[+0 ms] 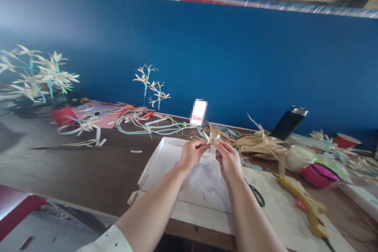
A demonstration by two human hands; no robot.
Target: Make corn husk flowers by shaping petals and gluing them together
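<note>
My left hand (192, 153) and my right hand (228, 158) meet over a shallow white cardboard box (183, 208) with pink writing inside. Between the fingertips of both hands is a small pale husk flower (209, 138), its petals spread upward. Thumb and fingers of each hand are pinched closed on it. Just behind lies a heap of dry husks (260, 143). Part of a pair of black-handled scissors (257, 196) shows beside my right forearm, the rest hidden.
A yellow glue gun (307, 204) rests on printed paper at the right. Behind it are a pink round case (320, 175), a black flask (289, 122) and a red cup (346, 141). Finished husk flowers (44, 73) stand at the left; pale blue cords (141, 130) lie mid-table.
</note>
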